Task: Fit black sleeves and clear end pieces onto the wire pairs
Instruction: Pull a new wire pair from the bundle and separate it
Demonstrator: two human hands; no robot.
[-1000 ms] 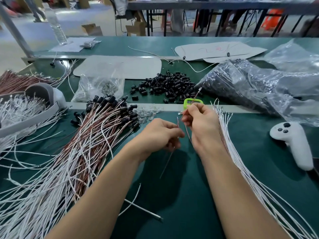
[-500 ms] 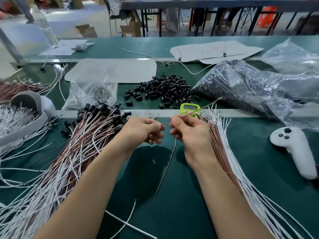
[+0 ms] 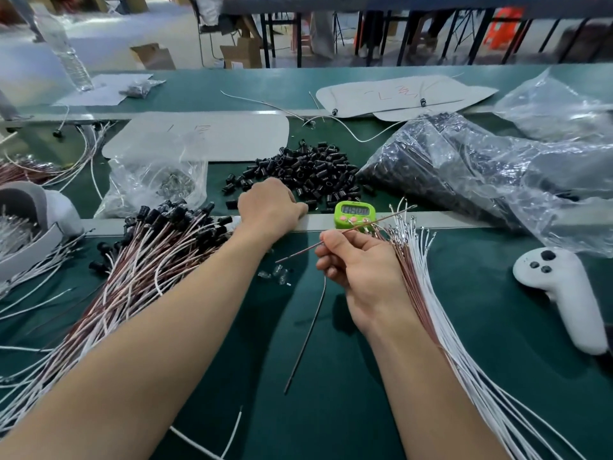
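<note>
I note my left hand point(image 3: 268, 207) at the near edge of the black sleeves point(image 3: 308, 171), mid tabletop point(image 3: 331, 410); I cannot tell its grip. My right hand point(image 3: 361, 270) pinches a wire pair point(image 3: 298, 253) above bare room between the forearms. The green timer point(image 3: 354, 214) shows blurred digits (red scrawl on the card point(image 3: 205, 137) is likewise unreadable).

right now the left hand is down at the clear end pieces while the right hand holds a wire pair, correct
Not quite. The head view shows the left hand at the pile of black sleeves, not the clear end pieces, which lie nearer on the mat. The right hand does hold a wire pair.
</note>
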